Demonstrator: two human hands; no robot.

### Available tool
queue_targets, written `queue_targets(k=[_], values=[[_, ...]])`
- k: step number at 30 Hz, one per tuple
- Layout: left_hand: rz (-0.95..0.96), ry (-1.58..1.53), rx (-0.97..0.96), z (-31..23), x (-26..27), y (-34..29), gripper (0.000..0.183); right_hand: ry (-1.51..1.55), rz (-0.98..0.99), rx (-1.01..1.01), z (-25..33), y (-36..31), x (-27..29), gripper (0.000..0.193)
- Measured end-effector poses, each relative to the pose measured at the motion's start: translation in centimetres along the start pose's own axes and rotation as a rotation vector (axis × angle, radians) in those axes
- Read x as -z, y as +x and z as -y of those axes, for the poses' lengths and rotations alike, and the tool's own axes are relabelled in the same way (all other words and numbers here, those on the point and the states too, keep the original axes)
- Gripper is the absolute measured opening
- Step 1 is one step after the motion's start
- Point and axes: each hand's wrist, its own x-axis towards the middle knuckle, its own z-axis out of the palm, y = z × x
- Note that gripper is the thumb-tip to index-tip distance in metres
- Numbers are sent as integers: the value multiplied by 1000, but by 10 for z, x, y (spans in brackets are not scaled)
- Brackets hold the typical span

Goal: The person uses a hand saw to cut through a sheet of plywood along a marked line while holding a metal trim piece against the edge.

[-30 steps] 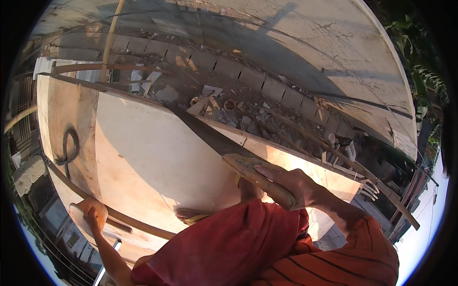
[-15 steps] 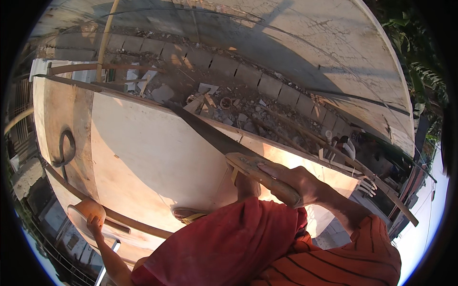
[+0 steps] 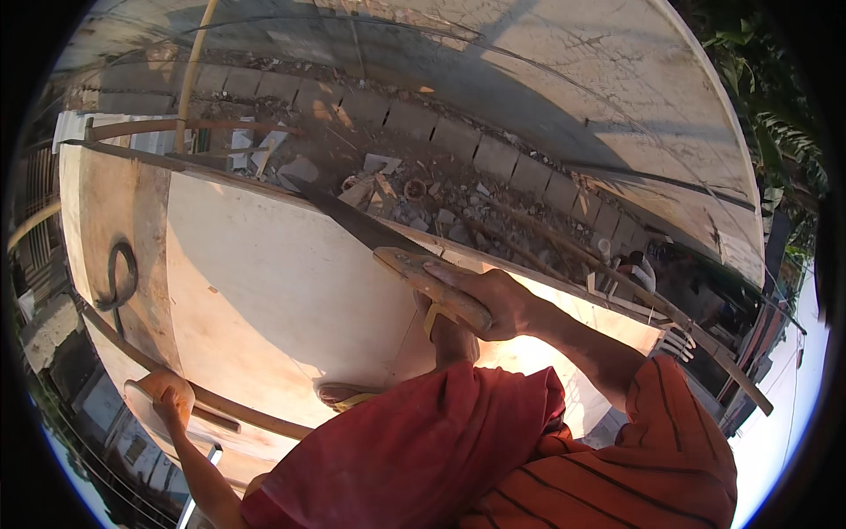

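Note:
My right hand (image 3: pixel 495 300) is closed round the wooden handle of a handsaw (image 3: pixel 357 225). Its dark blade slants to the far left across the far edge of a pale plywood sheet (image 3: pixel 264 238), the tip past that edge. At the lower left, my left hand (image 3: pixel 169 404) is closed on the rim of a brown rounded piece (image 3: pixel 145 395), whose kind I cannot make out. My feet are on the sheet; one sandal (image 3: pixel 344 394) shows beside my knee, which red cloth (image 3: pixel 414 441) covers.
Beyond the sheet lies ground with rubble (image 3: pixel 441 198) and broken pieces, below a large grey wall (image 3: pixel 564 79). A long wooden pole (image 3: pixel 652 304) runs along the right. A dark looped strap or cord (image 3: pixel 123 273) lies on the sheet's left part. A bamboo pole (image 3: pixel 192 79) stands at the far left.
My right hand has pushed the handsaw away and to the left, so its tip reaches farther past the sheet's edge. My left hand has stayed nearly in place.

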Motion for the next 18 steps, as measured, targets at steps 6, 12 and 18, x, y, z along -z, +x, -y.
queue_targets(k=[6, 12, 18], values=[[-42, -76, 42, 0, -1, -15, 59, 7, -63, 4, 2, -18, 2, 77], [-45, 11, 121, 16, -2, -13, 57, -49, -21, 7, 17, -33, 9, 81], [27, -56, 37, 1, 3, 11, 55, 13, 36, -81, 10, -13, 9, 83]])
